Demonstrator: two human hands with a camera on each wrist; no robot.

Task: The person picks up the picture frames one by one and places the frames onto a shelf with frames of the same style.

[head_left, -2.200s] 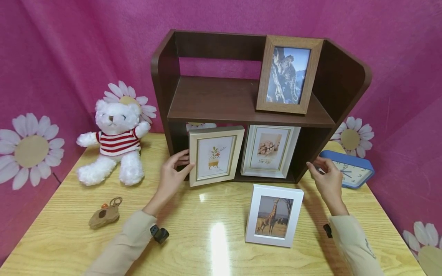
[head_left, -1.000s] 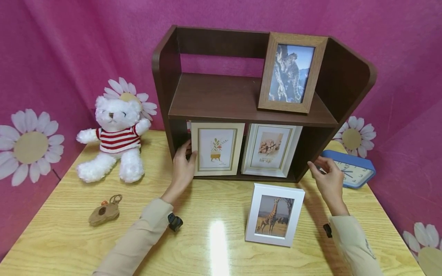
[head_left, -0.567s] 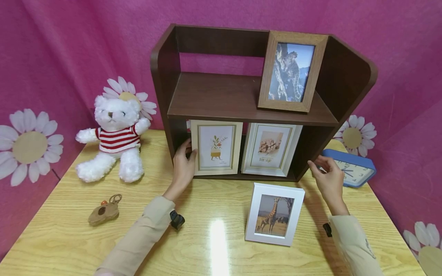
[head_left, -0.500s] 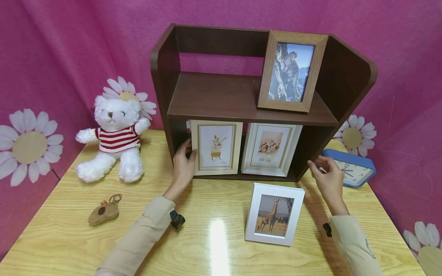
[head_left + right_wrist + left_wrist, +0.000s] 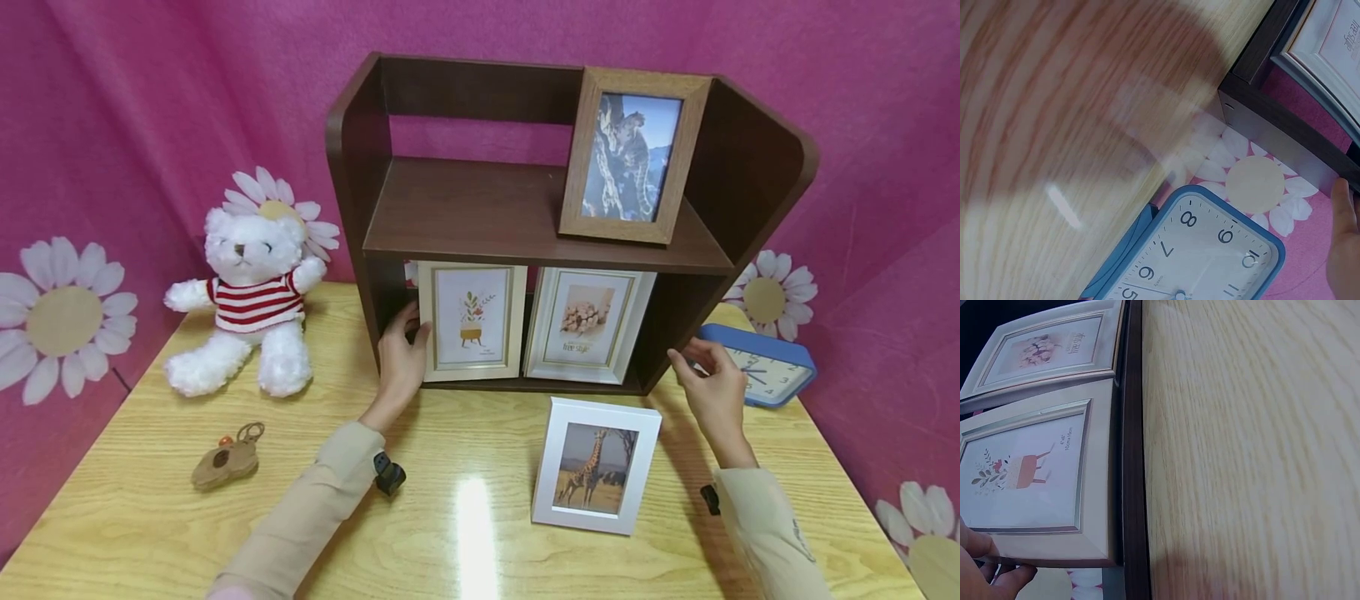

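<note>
Left grip (image 5: 401,354) is pinching the cream frame (image 5: 471,321) at its 9 o'clock edge, thumb in front, fingers behind. Frame is standing in the brown shelf's (image 5: 468,204) lower level, toward 9 o'clock; white-and-gold frame (image 5: 588,327) is standing just beside, at its 3 o'clock. Right grip (image 5: 712,392) is touching the shelf's side panel near 5 o'clock, seemingly steadying it; how tightly it is closing, cannot tell. Step in hand: probably lining up the cream frame. Next move is likely calling for squaring its face, then easing the left fingers out without dragging the edge. Giraffe frame (image 5: 596,467) is standing untouched on the surface (image 5: 427,475), between 4 and 5 o'clock from the cream one.
</note>
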